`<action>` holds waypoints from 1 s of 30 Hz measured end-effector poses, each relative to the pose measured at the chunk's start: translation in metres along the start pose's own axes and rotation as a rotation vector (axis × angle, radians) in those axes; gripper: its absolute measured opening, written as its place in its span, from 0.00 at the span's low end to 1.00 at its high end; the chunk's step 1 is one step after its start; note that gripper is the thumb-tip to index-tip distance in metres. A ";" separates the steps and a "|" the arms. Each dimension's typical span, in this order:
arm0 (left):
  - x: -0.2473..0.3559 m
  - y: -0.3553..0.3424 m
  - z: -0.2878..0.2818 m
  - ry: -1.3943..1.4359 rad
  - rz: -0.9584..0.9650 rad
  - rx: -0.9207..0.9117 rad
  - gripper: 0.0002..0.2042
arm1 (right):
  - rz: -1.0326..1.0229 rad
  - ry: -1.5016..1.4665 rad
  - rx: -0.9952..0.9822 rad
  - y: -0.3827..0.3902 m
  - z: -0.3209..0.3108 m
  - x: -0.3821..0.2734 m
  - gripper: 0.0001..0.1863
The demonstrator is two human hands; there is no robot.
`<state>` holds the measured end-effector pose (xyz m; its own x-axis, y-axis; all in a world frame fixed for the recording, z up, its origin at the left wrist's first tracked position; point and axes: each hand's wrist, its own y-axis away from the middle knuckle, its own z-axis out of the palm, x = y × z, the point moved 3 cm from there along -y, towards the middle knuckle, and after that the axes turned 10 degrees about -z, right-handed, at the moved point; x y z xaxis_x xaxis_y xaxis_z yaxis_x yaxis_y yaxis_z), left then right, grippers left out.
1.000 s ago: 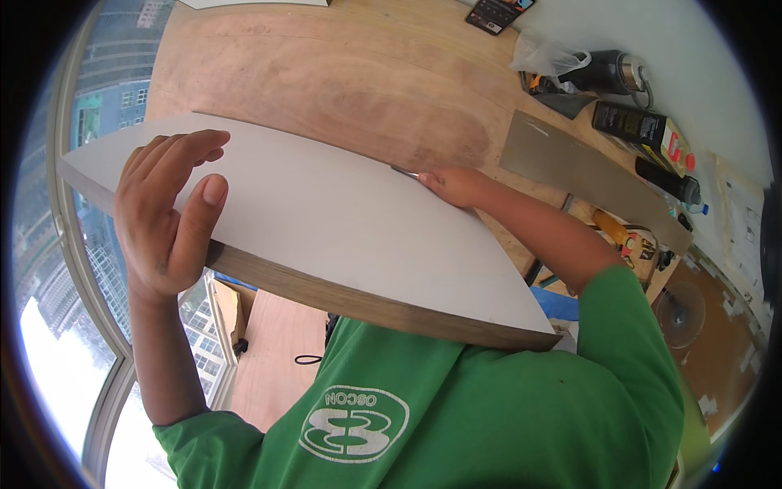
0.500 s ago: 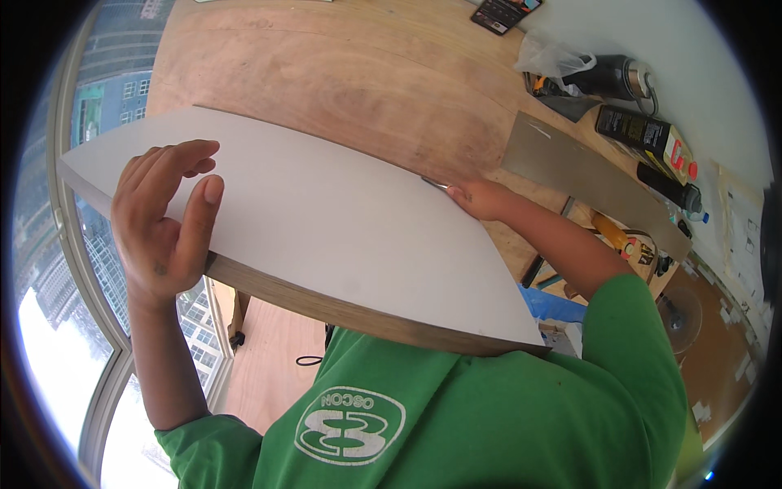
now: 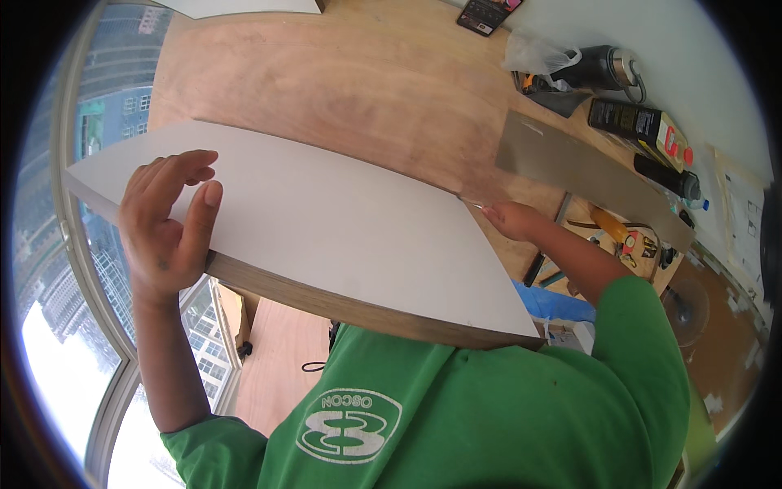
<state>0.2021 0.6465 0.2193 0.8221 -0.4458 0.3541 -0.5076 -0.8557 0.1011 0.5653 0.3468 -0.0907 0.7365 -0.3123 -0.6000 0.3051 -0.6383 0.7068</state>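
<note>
A large white-faced panel (image 3: 326, 220) lies across the workbench in front of me, its near end close to my green shirt. Brown wood-look banding (image 3: 342, 306) runs along its near side. My left hand (image 3: 167, 224) is at the panel's left part, fingers loosely bent and thumb apart, with nothing between them. By the panel's far right corner, my right hand (image 3: 511, 220) pinches a slim tool with a thin metal tip (image 3: 474, 204). The tip is at the corner edge; most of the tool is hidden in the hand, so its kind is unclear.
On the wooden bench (image 3: 342, 90), a brown-grey strip (image 3: 562, 159) lies right of the panel. Along the wall stand a black flask (image 3: 599, 69), a black can (image 3: 627, 126) and a dark bottle (image 3: 664, 175). A phone (image 3: 487, 15) lies at the back; windows (image 3: 106, 269) are left.
My right hand has moved right along the panel's far edge to its corner, with the tool still in it. The left hand keeps its pose. The view has shifted slightly.
</note>
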 end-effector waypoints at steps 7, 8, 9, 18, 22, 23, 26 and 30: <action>0.002 0.000 0.002 0.006 0.023 -0.015 0.13 | 0.150 -0.070 -0.030 0.016 -0.001 0.031 0.31; 0.001 -0.001 0.002 -0.013 0.003 -0.009 0.13 | 0.112 -0.108 0.035 0.018 -0.005 0.029 0.31; 0.002 -0.001 0.002 0.009 0.022 -0.020 0.13 | 0.152 -0.150 0.066 0.021 -0.007 0.028 0.31; 0.004 -0.004 0.000 0.023 0.034 -0.029 0.13 | -0.010 -0.178 0.091 -0.046 -0.016 -0.041 0.29; 0.004 -0.003 -0.002 0.024 0.053 -0.009 0.13 | -0.046 -0.300 0.204 -0.047 -0.022 -0.051 0.28; 0.004 -0.002 -0.002 0.029 0.050 -0.007 0.12 | -0.043 -0.360 0.242 -0.040 -0.023 -0.052 0.28; 0.003 0.002 -0.003 0.039 0.046 -0.002 0.12 | 0.039 -0.415 0.237 -0.018 -0.027 -0.047 0.29; 0.002 0.015 -0.004 0.030 0.049 0.000 0.13 | 0.227 -0.522 0.284 0.025 -0.020 -0.029 0.28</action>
<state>0.1947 0.6336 0.2248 0.7881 -0.4794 0.3861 -0.5472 -0.8330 0.0825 0.5637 0.3536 -0.0479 0.3512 -0.7176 -0.6015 -0.0485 -0.6555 0.7537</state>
